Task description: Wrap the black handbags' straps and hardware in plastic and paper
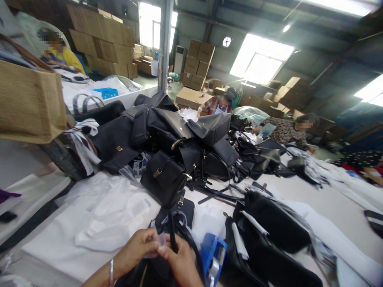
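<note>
My left hand [144, 242], with a bangle at the wrist, is closed in a pinch on a small clear plastic piece [162, 240]. Thumb and fingers of my right hand [182, 258] pinch the other side of that piece. A black strap [172, 230] rises by the right fingers; whether they also grip it I cannot tell. Beneath both hands lies a black bag [155, 271], partly hidden by them. Just right of it stands a blue tape dispenser [213, 251] with a roll of tape in it.
Black bags [163, 175] are heaped ahead, and more bags [269, 247] lie at the right. White wrapping sheets [116, 211] cover the left of the table. A tan bag [30, 103] hangs at far left. Several people work farther back, near stacked cartons [197, 59].
</note>
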{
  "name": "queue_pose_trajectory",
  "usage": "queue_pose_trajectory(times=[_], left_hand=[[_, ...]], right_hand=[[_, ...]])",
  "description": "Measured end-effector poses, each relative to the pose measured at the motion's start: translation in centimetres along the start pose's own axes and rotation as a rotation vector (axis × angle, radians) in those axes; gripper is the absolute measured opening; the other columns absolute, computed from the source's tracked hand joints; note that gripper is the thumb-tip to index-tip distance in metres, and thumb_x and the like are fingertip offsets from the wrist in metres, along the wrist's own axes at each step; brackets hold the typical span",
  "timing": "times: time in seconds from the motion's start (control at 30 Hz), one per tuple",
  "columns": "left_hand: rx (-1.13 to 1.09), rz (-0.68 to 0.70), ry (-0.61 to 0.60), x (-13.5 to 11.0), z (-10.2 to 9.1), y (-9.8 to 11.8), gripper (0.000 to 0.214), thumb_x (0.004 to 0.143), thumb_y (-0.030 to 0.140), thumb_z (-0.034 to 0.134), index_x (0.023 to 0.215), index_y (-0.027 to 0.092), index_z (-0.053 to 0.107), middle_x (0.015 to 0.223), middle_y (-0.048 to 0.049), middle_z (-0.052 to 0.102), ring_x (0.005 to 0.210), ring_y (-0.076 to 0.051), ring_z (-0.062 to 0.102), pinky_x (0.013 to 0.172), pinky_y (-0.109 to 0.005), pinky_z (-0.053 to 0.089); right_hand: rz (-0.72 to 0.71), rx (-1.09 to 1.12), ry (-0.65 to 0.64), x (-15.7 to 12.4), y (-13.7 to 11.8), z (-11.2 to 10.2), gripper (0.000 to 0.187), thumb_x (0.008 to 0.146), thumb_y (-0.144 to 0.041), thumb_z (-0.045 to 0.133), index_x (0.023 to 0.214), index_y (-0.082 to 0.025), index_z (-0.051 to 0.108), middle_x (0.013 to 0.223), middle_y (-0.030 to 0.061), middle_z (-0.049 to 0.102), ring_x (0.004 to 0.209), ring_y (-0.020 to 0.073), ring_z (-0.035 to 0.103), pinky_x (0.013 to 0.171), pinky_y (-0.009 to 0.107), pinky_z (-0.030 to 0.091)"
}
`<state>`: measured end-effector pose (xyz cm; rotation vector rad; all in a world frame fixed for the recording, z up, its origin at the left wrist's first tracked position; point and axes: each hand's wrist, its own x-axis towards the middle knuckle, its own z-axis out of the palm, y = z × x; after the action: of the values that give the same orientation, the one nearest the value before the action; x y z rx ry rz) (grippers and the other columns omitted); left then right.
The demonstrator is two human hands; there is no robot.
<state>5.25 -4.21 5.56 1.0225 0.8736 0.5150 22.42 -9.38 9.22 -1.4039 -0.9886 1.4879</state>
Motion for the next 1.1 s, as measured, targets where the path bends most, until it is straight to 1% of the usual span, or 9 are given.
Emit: queue_pose_trajectory(times=[0.23,0.4,0.5,0.57,0.67,0.73,0.83,0.93,1.1], left_hand=[[0.034,0.022,-0.005,-0.4,-0.4,-0.3,0.031,0.070,0.035,0.076,0.086,0.014,0.060,0.078,-0.0015,0.066,0.071,-0.015,0.057,0.061,-0.024,0.038],[0.007,0.044,-0.019,-0.3,0.5,-0.1,0.029,0.069,0.028,0.076,0.091,0.017,0.059,0.085,-0.0021,0.067,0.080,-0.018,0.061,0.070,-0.026,0.042],[-0.018,0.057,0.053,-0.2,1.2,0.4,0.039,0.070,0.027,0.076,0.103,0.019,0.056,0.092,-0.0023,0.066,0.082,-0.017,0.062,0.069,-0.025,0.044],[0.017,0.074,0.107,-0.3,1.5,0.7,0.038,0.073,0.030,0.073,0.105,0.020,0.054,0.084,-0.0007,0.065,0.073,-0.015,0.060,0.063,-0.023,0.041],[0.085,0.075,0.105,-0.3,1.8,0.9,0.025,0.081,0.037,0.066,0.090,0.016,0.058,0.066,0.0014,0.062,0.057,-0.011,0.052,0.053,-0.022,0.035],[0.118,0.067,0.095,-0.3,1.9,0.9,0.025,0.083,0.040,0.063,0.082,0.015,0.060,0.068,-0.0010,0.065,0.058,-0.012,0.052,0.054,-0.022,0.034],[0.145,0.063,0.089,-0.3,1.9,0.9,0.025,0.084,0.040,0.062,0.081,0.015,0.061,0.072,-0.0025,0.068,0.061,-0.013,0.054,0.056,-0.023,0.035],[0.175,0.078,0.100,-0.3,1.7,0.9,0.024,0.084,0.040,0.060,0.082,0.016,0.060,0.066,0.0014,0.062,0.059,-0.012,0.050,0.055,-0.022,0.033],[0.311,0.104,0.156,-0.5,1.3,1.6,0.026,0.087,0.041,0.055,0.078,0.017,0.060,0.065,0.0031,0.051,0.062,-0.013,0.046,0.057,-0.023,0.032]], right_hand=[[0.017,-0.165,0.238,0.9,2.5,0.2,0.027,0.077,-0.042,0.064,0.075,-0.015,0.065,0.067,-0.0002,0.061,0.065,0.0162,0.053,0.061,0.023,0.039],[-0.026,-0.223,0.213,0.8,1.8,0.3,0.027,0.080,-0.041,0.062,0.080,-0.014,0.065,0.073,0.0006,0.064,0.068,0.0161,0.055,0.059,0.022,0.038],[-0.034,-0.213,0.213,0.7,1.3,0.6,0.026,0.081,-0.040,0.061,0.080,-0.014,0.065,0.075,0.0005,0.065,0.071,0.0163,0.055,0.060,0.022,0.039],[-0.019,-0.206,0.213,0.8,1.2,0.6,0.026,0.081,-0.040,0.061,0.081,-0.014,0.065,0.075,0.0003,0.065,0.071,0.0163,0.055,0.061,0.022,0.039],[0.001,-0.194,0.206,0.9,1.2,0.5,0.029,0.081,-0.042,0.062,0.081,-0.013,0.066,0.074,0.0000,0.064,0.070,0.0163,0.054,0.061,0.023,0.039],[0.005,-0.189,0.192,0.9,1.3,0.4,0.031,0.080,-0.044,0.062,0.081,-0.013,0.066,0.073,-0.0002,0.063,0.069,0.0161,0.054,0.060,0.023,0.038],[-0.008,-0.205,0.164,0.7,1.2,0.1,0.034,0.080,-0.048,0.061,0.076,-0.014,0.062,0.069,-0.0016,0.059,0.066,0.0145,0.051,0.058,0.022,0.037],[-0.068,-0.278,0.139,-0.2,0.4,-0.7,0.037,0.090,-0.050,0.048,0.073,-0.018,0.055,0.064,-0.0035,0.052,0.062,0.0126,0.049,0.057,0.021,0.036],[-0.139,-0.468,0.084,-2.0,-1.0,-3.4,0.032,0.098,-0.044,0.030,0.095,-0.021,0.052,0.061,-0.0046,0.051,0.056,0.0124,0.052,0.055,0.021,0.036]])
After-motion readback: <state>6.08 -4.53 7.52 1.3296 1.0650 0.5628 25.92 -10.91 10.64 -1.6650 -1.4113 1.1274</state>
